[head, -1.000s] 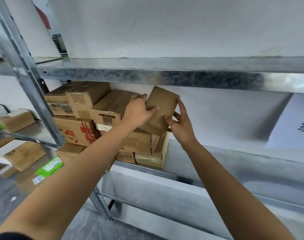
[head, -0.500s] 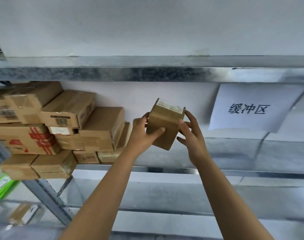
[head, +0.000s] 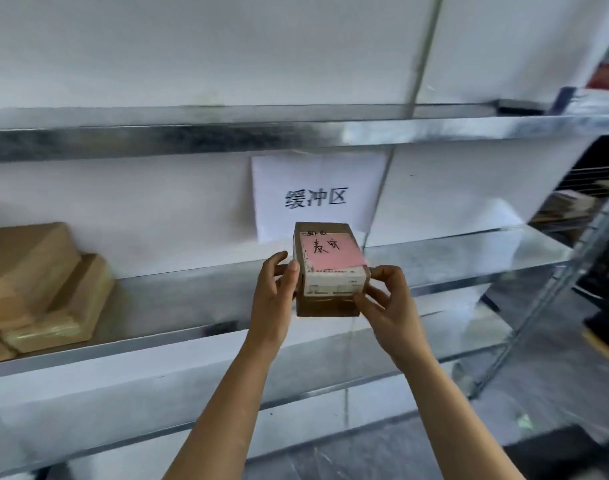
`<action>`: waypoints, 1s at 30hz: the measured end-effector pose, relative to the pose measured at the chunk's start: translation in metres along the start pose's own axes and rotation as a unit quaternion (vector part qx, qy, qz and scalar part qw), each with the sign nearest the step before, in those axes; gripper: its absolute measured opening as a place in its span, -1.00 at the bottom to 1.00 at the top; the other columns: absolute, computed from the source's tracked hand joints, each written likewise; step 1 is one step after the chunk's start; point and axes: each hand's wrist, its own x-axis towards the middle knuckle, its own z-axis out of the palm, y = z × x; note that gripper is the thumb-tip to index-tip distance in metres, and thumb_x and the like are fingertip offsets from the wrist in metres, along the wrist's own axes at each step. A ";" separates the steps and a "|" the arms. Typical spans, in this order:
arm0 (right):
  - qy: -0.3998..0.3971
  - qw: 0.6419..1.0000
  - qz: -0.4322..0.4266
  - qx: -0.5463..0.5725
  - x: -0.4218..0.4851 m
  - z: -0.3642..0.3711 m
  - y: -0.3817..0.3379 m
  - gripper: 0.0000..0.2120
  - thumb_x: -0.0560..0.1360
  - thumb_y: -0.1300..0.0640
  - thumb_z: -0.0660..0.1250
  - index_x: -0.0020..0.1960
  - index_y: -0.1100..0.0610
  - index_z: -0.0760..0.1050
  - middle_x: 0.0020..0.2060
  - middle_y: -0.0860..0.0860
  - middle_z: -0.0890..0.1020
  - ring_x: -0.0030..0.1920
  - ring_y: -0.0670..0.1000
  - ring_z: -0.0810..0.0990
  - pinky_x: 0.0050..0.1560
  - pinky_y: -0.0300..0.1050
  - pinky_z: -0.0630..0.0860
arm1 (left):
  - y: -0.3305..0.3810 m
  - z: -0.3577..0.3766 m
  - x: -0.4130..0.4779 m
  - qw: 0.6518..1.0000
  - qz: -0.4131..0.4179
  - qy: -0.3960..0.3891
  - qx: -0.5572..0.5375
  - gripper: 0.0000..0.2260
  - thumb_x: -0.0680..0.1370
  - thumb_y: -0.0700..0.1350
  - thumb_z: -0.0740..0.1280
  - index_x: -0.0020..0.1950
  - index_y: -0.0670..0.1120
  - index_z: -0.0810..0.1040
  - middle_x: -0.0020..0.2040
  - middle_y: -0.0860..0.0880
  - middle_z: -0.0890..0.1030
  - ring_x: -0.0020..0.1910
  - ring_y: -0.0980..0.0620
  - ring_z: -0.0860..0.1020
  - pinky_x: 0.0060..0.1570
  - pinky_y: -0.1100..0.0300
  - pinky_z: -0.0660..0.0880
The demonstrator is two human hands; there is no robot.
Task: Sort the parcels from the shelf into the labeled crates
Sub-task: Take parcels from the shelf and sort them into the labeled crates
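A small brown parcel (head: 325, 268) is held in the air just in front of the shelf (head: 192, 292), near the middle of its front edge, with the labelled top turned toward the camera. It is gripped from both sides: its left face is clasped by the curled thumb and fingers of the left hand (head: 273, 297), and its lower right corner is pinched by the right hand (head: 389, 306). A pink note (head: 332, 252) with handwritten characters is stuck over the white shipping label (head: 334, 284); it is presumably to be matched to a crate.

At the shelf's left end a stack of further parcels (head: 46, 282) is seen, so the sorting is judged only partly done. The held parcel has been taken up but not yet placed. No labelled crate can be identified with certainty; the dark shapes (head: 607, 265) beyond the shelf's right end are too blurred to tell. A paper sign (head: 316, 195) is fixed to the wall behind the shelf.
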 end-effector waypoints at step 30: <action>0.385 0.923 0.029 0.009 -0.114 -0.396 -0.013 -0.58 0.45 0.08 0.32 0.29 -0.05 0.38 0.14 0.00 0.54 0.13 -0.03 0.57 -0.05 -0.18 0.57 | -0.038 0.451 -0.055 0.866 -0.013 -0.493 -0.077 -0.71 0.41 0.00 0.35 0.11 0.08 0.43 0.12 0.00 0.58 0.12 0.04 0.57 0.04 0.09 0.58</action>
